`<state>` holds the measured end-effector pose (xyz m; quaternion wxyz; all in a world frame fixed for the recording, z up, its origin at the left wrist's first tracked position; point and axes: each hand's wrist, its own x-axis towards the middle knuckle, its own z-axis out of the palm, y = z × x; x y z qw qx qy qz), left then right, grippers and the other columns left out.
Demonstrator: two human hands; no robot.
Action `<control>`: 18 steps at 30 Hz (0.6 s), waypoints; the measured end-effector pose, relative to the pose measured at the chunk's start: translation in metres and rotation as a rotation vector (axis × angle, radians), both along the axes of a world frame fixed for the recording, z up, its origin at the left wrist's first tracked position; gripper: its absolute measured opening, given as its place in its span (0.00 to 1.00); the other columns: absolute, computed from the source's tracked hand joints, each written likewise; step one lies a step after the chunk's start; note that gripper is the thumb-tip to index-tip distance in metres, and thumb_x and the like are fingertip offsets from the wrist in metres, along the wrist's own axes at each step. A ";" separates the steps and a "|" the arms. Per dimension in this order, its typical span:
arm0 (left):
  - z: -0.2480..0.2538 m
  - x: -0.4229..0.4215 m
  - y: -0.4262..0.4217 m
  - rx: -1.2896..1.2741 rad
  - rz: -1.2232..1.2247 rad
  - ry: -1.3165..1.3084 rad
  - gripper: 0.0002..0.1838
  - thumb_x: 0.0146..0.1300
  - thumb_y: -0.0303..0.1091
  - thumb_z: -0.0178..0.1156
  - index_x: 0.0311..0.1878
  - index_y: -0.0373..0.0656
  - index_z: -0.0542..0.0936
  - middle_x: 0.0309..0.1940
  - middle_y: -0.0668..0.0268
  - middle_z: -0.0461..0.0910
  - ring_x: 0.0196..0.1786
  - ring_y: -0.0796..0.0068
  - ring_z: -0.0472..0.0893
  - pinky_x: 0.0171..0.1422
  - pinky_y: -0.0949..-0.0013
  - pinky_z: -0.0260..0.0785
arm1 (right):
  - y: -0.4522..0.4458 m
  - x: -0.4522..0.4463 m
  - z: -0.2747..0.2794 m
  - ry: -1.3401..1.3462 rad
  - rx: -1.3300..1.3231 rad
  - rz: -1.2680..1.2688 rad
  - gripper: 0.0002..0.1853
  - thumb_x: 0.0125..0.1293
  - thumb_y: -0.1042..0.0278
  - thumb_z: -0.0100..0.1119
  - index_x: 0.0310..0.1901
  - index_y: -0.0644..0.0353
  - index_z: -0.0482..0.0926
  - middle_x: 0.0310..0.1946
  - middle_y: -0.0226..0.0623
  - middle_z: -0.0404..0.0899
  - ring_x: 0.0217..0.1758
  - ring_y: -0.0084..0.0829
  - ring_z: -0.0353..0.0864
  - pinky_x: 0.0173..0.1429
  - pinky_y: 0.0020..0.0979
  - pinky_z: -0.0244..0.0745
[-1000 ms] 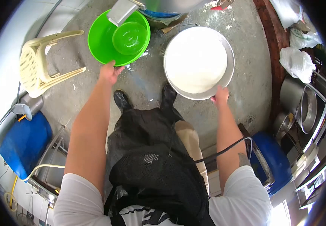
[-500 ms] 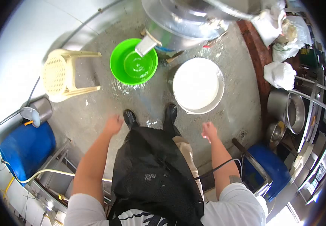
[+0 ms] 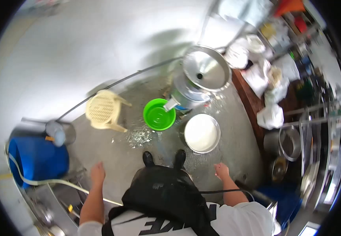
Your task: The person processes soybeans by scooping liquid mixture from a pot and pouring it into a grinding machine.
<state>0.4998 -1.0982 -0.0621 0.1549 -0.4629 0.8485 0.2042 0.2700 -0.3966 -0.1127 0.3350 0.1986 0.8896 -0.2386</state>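
My left hand (image 3: pixel 98 173) hangs over the floor at the left, slightly blurred, its fingers curled in with nothing seen in them. On the other side my right hand (image 3: pixel 221 171) is loosely closed and looks bare of any object. Nearest to it stands a bucket (image 3: pixel 202 133) filled with white liquid. A green basin (image 3: pixel 159 114) sits left of the bucket, below the spout (image 3: pixel 170 104) of a metal grinding machine (image 3: pixel 190 96) with a funnel-shaped hopper (image 3: pixel 211 67) on top. Neither hand touches these things.
A cream plastic stool (image 3: pixel 102 109) stands by the wall. Blue barrels (image 3: pixel 40 159) are at both sides, with a hose (image 3: pixel 56 181) at the left. White sacks (image 3: pixel 270 116) and metal pots (image 3: pixel 289 143) line the right. The floor (image 3: pixel 135 138) is wet near the basin.
The view has tilted up and turned, so the wall and the machine's hopper now show. My hands still hang apart at my sides, and the basin, bucket and stool stay put.
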 end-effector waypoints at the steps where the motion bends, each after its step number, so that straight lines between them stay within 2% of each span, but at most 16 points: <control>1: 0.006 -0.010 0.002 -0.047 -0.169 -0.011 0.27 0.81 0.51 0.45 0.52 0.40 0.87 0.51 0.43 0.86 0.56 0.38 0.82 0.58 0.40 0.73 | -0.027 -0.013 0.027 0.001 0.014 -0.016 0.17 0.72 0.54 0.58 0.44 0.62 0.83 0.26 0.44 0.85 0.28 0.38 0.88 0.41 0.42 0.84; 2: -0.030 -0.001 -0.005 -0.083 -0.333 0.159 0.26 0.82 0.50 0.44 0.50 0.43 0.88 0.49 0.47 0.87 0.55 0.39 0.83 0.59 0.42 0.74 | -0.047 -0.023 0.037 0.032 -0.077 -0.095 0.18 0.72 0.54 0.59 0.43 0.64 0.82 0.24 0.42 0.82 0.23 0.35 0.84 0.33 0.39 0.81; 3: -0.013 -0.014 0.000 -0.217 -0.639 0.247 0.23 0.80 0.47 0.47 0.49 0.44 0.88 0.48 0.48 0.87 0.54 0.39 0.83 0.62 0.43 0.74 | -0.060 -0.023 0.044 0.046 -0.167 -0.160 0.19 0.72 0.54 0.60 0.42 0.66 0.81 0.21 0.39 0.78 0.17 0.31 0.79 0.24 0.36 0.77; 4: 0.039 -0.041 0.017 -0.034 -0.607 0.209 0.20 0.77 0.48 0.53 0.49 0.43 0.88 0.48 0.48 0.87 0.55 0.37 0.83 0.63 0.44 0.74 | -0.076 -0.028 0.054 0.028 -0.145 -0.042 0.21 0.71 0.50 0.59 0.42 0.65 0.82 0.24 0.43 0.81 0.21 0.34 0.83 0.33 0.40 0.80; 5: -0.023 -0.031 0.021 0.086 -0.358 0.452 0.21 0.74 0.49 0.58 0.48 0.40 0.88 0.48 0.46 0.87 0.55 0.38 0.83 0.62 0.44 0.74 | -0.094 -0.038 0.061 0.018 -0.123 0.075 0.23 0.69 0.47 0.57 0.43 0.64 0.84 0.26 0.46 0.85 0.25 0.36 0.87 0.41 0.44 0.83; 6: 0.023 -0.048 0.030 0.237 -0.299 0.406 0.24 0.73 0.53 0.59 0.50 0.37 0.86 0.46 0.44 0.87 0.54 0.39 0.83 0.61 0.45 0.75 | -0.102 -0.044 0.054 0.005 -0.126 0.176 0.23 0.69 0.47 0.57 0.43 0.64 0.84 0.26 0.46 0.85 0.25 0.36 0.87 0.41 0.44 0.83; 8: 0.071 -0.049 0.030 0.429 -0.321 0.389 0.22 0.76 0.50 0.54 0.50 0.39 0.86 0.51 0.44 0.84 0.57 0.44 0.83 0.63 0.48 0.74 | -0.104 -0.074 0.004 0.006 0.023 0.550 0.24 0.69 0.47 0.57 0.42 0.66 0.86 0.30 0.52 0.86 0.29 0.41 0.88 0.44 0.47 0.82; 9: 0.070 -0.033 0.025 0.417 -0.268 0.400 0.22 0.76 0.50 0.54 0.50 0.39 0.86 0.51 0.44 0.84 0.57 0.44 0.83 0.63 0.48 0.74 | -0.103 -0.083 -0.018 0.007 0.023 0.605 0.24 0.69 0.47 0.57 0.42 0.66 0.86 0.30 0.52 0.86 0.29 0.41 0.88 0.44 0.47 0.82; 10: 0.059 -0.021 0.017 0.355 -0.234 0.359 0.22 0.76 0.51 0.55 0.51 0.40 0.86 0.52 0.45 0.84 0.58 0.44 0.82 0.63 0.47 0.74 | -0.104 -0.091 -0.037 0.180 -0.010 0.736 0.24 0.69 0.47 0.57 0.42 0.66 0.87 0.31 0.54 0.86 0.33 0.43 0.89 0.45 0.47 0.82; 11: 0.045 -0.009 0.012 0.296 -0.207 0.311 0.22 0.75 0.51 0.55 0.52 0.41 0.86 0.53 0.47 0.85 0.59 0.44 0.82 0.63 0.46 0.74 | -0.110 -0.099 -0.045 0.353 -0.050 0.857 0.24 0.69 0.48 0.57 0.42 0.65 0.88 0.32 0.55 0.87 0.36 0.46 0.89 0.47 0.47 0.82; 12: 0.024 0.007 0.003 0.289 -0.177 0.312 0.22 0.75 0.51 0.55 0.52 0.41 0.86 0.53 0.47 0.85 0.59 0.44 0.82 0.63 0.46 0.74 | -0.124 -0.105 -0.037 0.351 -0.059 0.886 0.24 0.69 0.48 0.57 0.42 0.65 0.88 0.32 0.55 0.87 0.36 0.46 0.89 0.47 0.47 0.82; 14: -0.012 0.047 -0.015 0.030 -0.059 0.068 0.25 0.71 0.53 0.60 0.54 0.41 0.86 0.58 0.44 0.83 0.61 0.39 0.81 0.66 0.46 0.74 | -0.155 -0.116 -0.006 0.217 -0.092 0.848 0.23 0.69 0.49 0.58 0.45 0.65 0.88 0.35 0.57 0.87 0.42 0.49 0.90 0.50 0.48 0.81; 15: 0.009 0.059 -0.018 0.042 0.175 0.071 0.26 0.70 0.54 0.60 0.56 0.39 0.85 0.61 0.43 0.81 0.64 0.39 0.80 0.68 0.46 0.73 | -0.162 -0.119 0.004 0.218 -0.119 0.831 0.21 0.69 0.54 0.60 0.46 0.67 0.87 0.35 0.53 0.87 0.38 0.45 0.90 0.46 0.45 0.83; 16: 0.032 0.066 -0.020 0.057 0.395 0.074 0.28 0.70 0.54 0.61 0.58 0.38 0.84 0.64 0.42 0.80 0.67 0.39 0.78 0.71 0.45 0.72 | -0.167 -0.118 0.013 0.212 -0.115 0.822 0.21 0.69 0.54 0.60 0.46 0.67 0.87 0.35 0.53 0.87 0.38 0.45 0.90 0.46 0.45 0.83; 18: -0.037 0.103 -0.039 0.026 0.494 0.207 0.32 0.69 0.55 0.62 0.61 0.34 0.81 0.65 0.39 0.78 0.70 0.40 0.76 0.73 0.45 0.71 | -0.179 -0.115 0.039 0.077 -0.414 0.423 0.19 0.69 0.60 0.61 0.48 0.70 0.85 0.35 0.48 0.87 0.33 0.39 0.89 0.39 0.40 0.85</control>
